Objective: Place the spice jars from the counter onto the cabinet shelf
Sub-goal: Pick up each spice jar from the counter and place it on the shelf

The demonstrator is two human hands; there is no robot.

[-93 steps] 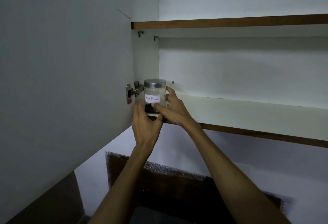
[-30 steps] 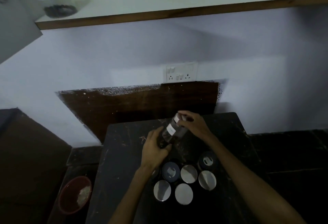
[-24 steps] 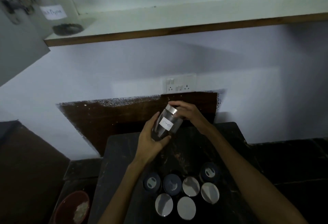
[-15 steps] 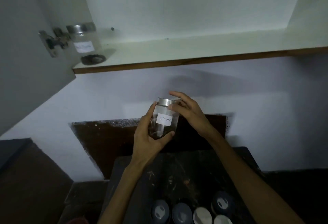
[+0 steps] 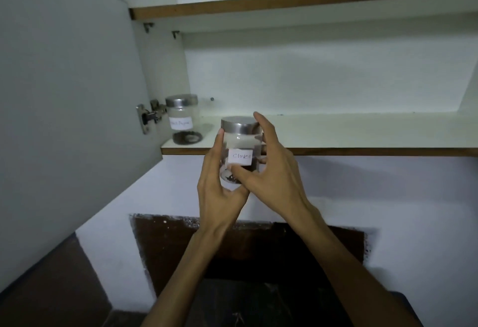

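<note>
- A glass spice jar labelled cloves (image 5: 240,150), with a metal lid, is held upright in front of the edge of the cabinet shelf (image 5: 336,132), its base below shelf level.
- It is grasped on both sides: the left hand (image 5: 219,187) is wrapped round its lower body, and the right hand (image 5: 271,168) is curled round its side and lid.
- A first jar (image 5: 183,119) is seen standing at the shelf's left end, beside the door hinge (image 5: 148,117).
- The step in hand is judged to be carrying the second jar up.
- Next, it likely needs lifting over the edge and setting down right of the first jar.

Shelved jar's label (image 5: 181,122) blurred, unreadable
</note>
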